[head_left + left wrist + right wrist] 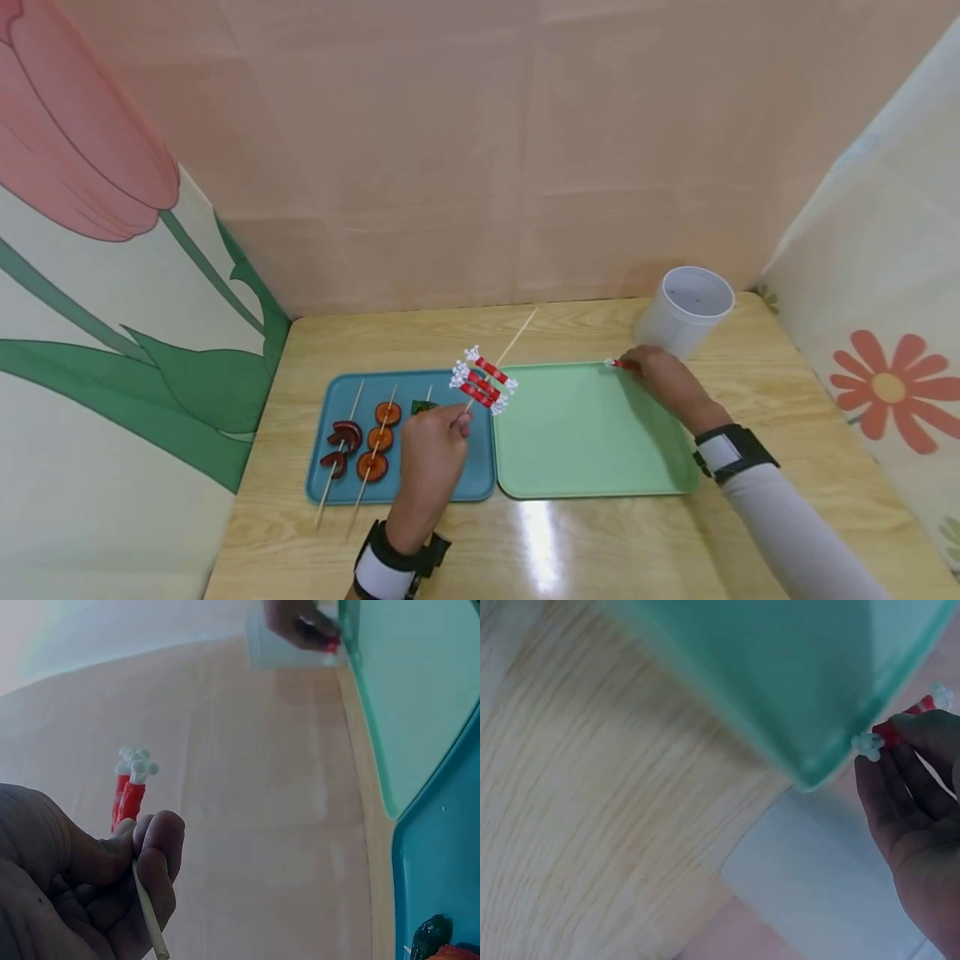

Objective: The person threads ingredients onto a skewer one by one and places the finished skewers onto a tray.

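Observation:
My left hand (pixel 433 446) pinches a wooden skewer (pixel 519 335) above the blue tray (pixel 474 486), its tip slanting up to the right. Red pieces (pixel 486 383) with white knobbly ends are threaded across the stick; two show end-on above the thumb in the left wrist view. Over the far right corner of the pale green tray (pixel 592 437), my right hand (pixel 671 383) holds a similar red piece (pixel 889 735) between thumb and fingers, a white end showing on either side.
On the blue tray lie a skewer of dark red curled pieces (pixel 338 467) and one of round orange-brown slices (pixel 372 467). Another with a green piece (pixel 422 407) is partly hidden by my left hand. A white cup (pixel 663 325) stands behind my right hand, near the back wall (pixel 450 167).

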Tool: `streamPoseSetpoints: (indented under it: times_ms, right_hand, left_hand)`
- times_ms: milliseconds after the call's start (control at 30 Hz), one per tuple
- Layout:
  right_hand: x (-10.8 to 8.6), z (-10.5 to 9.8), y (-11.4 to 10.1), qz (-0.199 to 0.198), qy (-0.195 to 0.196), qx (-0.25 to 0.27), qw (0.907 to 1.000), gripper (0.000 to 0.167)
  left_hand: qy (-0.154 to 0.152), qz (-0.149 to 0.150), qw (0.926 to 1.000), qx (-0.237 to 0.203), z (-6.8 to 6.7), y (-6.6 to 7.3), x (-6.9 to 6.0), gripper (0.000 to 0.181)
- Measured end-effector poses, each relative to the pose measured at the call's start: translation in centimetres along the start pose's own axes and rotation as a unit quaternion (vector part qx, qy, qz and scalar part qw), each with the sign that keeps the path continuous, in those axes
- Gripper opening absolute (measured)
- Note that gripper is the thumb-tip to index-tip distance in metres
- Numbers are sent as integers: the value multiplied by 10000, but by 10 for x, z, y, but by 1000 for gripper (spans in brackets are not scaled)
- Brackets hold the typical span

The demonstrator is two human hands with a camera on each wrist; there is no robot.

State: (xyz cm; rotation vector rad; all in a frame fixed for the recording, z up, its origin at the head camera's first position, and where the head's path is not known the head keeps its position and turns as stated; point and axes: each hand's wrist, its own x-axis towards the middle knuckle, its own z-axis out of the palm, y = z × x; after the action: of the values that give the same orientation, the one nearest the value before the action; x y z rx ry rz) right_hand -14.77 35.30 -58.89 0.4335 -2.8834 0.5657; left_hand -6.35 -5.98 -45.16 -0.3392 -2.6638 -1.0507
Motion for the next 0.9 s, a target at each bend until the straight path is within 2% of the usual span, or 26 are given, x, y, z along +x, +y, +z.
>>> streamPoseSetpoints:
  times_ms: [67,167,300,400,467,533,700,900]
  right_hand:
    - [5,-9,-13,235,42,526,9983,19]
    - [14,-33,-44,624,65,1347,9889,25]
    - [24,-67,-87,807,64,2335,9690,33]
    - [27,-87,-115,896,99,3002,9496,33]
    - [27,-97,-132,979,183,3202,9421,32]
    - [26,-106,-146,1052,293,3190,9414,31]
    - [24,-121,-171,1170,478,2875,9494,29]
    - [23,-126,-181,1137,569,2881,9491,30]
  left_hand:
    - [-8,71,10000,32,2,-1,0,9]
    - [44,347,9991,225,7,-3,0,11]
    - [7,783,9962,388,13,-2,-2,12]
    - [-96,932,9949,366,16,0,-3,10]
    - [-120,965,9946,373,17,2,-3,11]
    - [-110,987,9942,408,17,2,-3,13]
    - [-106,996,9943,378,18,3,-3,14]
    - [-168,937,9950,299,18,3,-3,11]
